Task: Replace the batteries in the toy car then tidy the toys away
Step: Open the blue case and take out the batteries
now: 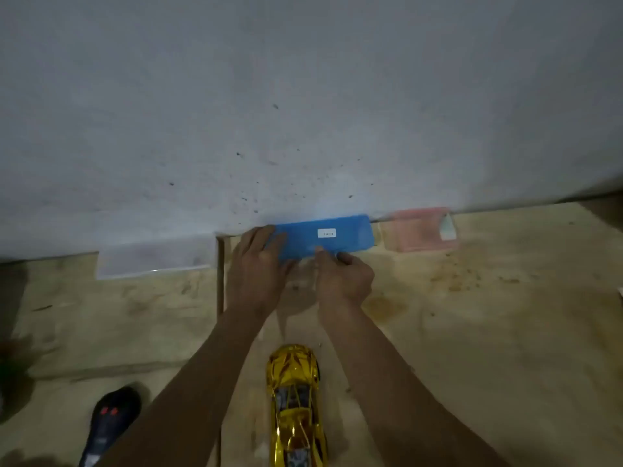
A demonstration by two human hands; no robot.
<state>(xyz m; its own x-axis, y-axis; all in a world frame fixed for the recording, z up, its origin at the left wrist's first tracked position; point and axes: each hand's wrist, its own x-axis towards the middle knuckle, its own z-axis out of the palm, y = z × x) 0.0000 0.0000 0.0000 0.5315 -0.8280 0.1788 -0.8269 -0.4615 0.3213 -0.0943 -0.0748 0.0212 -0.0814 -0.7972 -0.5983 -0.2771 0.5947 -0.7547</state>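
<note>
A shiny gold toy car (296, 404) lies on the wooden floor between my forearms, pointing away from me. Against the wall stands a flat blue box (340, 235) with a small white label. My left hand (258, 267) holds the blue box's left end, fingers laid over its lid. My right hand (345, 276) pinches the box's near edge with thumb and fingers curled. A black remote control (111, 424) with red buttons lies at the lower left, partly hidden by my left arm.
A pale wall (303, 112) rises straight ahead. A clear plastic box (156, 259) sits against it on the left, a pink translucent box (419, 229) on the right. A thin wooden strip (219, 274) runs along the floor beside my left hand.
</note>
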